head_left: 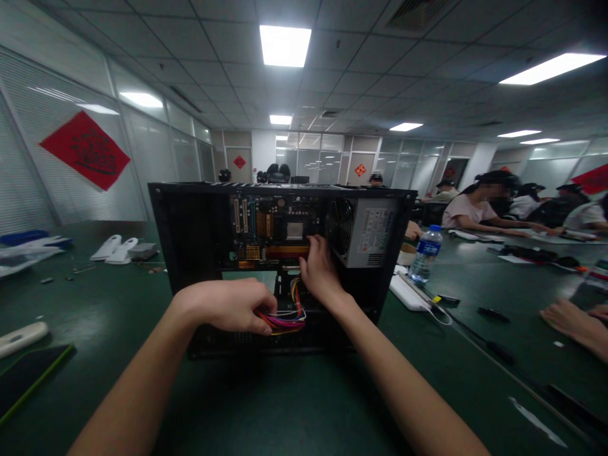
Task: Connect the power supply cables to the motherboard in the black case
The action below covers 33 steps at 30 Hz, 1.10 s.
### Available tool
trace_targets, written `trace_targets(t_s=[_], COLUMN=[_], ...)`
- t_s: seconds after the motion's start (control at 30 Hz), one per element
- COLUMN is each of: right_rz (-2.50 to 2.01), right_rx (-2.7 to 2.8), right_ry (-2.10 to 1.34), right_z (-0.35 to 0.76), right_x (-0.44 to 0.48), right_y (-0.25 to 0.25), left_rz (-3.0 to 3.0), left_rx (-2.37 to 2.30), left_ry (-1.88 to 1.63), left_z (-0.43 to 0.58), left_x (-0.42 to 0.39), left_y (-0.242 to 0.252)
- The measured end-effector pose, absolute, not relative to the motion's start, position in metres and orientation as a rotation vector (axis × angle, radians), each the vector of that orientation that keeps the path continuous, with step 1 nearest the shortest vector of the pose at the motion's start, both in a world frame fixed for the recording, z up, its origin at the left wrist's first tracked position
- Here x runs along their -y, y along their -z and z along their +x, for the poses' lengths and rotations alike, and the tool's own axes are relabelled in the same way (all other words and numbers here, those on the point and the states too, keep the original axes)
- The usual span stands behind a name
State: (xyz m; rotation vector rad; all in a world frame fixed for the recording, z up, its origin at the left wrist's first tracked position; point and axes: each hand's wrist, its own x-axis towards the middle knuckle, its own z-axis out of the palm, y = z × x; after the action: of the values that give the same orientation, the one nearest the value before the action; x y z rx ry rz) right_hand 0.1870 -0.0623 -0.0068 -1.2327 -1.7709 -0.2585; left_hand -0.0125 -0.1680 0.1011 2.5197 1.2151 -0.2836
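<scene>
An open black computer case (190, 266) stands upright on the table in front of me, its inside facing me. My left hand (237, 307) is closed around a bundle of coloured power cables (287, 324) low in the case. The cables bend upward at its middle. My right hand (320, 269) reaches in with fingers stretched against the motherboard (275, 218), just below the silver processor (294, 230) and at the end of the orange-brown memory slots (285, 251). Its fingertips are partly hidden. A power supply (370, 234) with a fan sits at the upper right inside.
Right of the case are a water bottle (426, 253), a white power strip (407, 292) and cables. A co-worker's hand (572, 323) rests at the right edge. On the left lie white objects (118, 250) and a black, green-edged mat (33, 380). Other people sit farther right.
</scene>
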Motion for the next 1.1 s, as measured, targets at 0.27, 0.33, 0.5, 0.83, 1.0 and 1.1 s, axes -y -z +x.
trace_targets(t_s=[0.27,0.33,0.5,0.83,1.0,1.1], right_rz=[-1.387,-1.49,-1.762,-1.751,-1.748,-1.704], right_rx=[1.806,1.834,1.872,1.833,1.83,1.873], right_ry=[0.218,0.225,0.311,0.107,-0.023,-0.069], right_z=[0.194,0.193,0.188,0.196,0.204,0.21], right_x=[0.069,0.074,0.082,0.069,0.066,0.064], right_y=[0.004,-0.001,-0.01,-0.015,-0.02,-0.019], left_rz=[2.531,2.542,2.519,2.564,2.618,2.613], left_rx=[-1.258,-1.354,-1.676,-1.812,-1.899,-1.962], left_ry=[0.238,0.197,-0.032,-0.222,-0.221,-0.198], left_z=[-0.017,-0.022,-0.042,-0.033,-0.031,-0.029], left_x=[0.157,0.145,0.108,0.093,0.091,0.092], left_y=[-0.093,-0.089,-0.074,-0.057,-0.055,-0.056])
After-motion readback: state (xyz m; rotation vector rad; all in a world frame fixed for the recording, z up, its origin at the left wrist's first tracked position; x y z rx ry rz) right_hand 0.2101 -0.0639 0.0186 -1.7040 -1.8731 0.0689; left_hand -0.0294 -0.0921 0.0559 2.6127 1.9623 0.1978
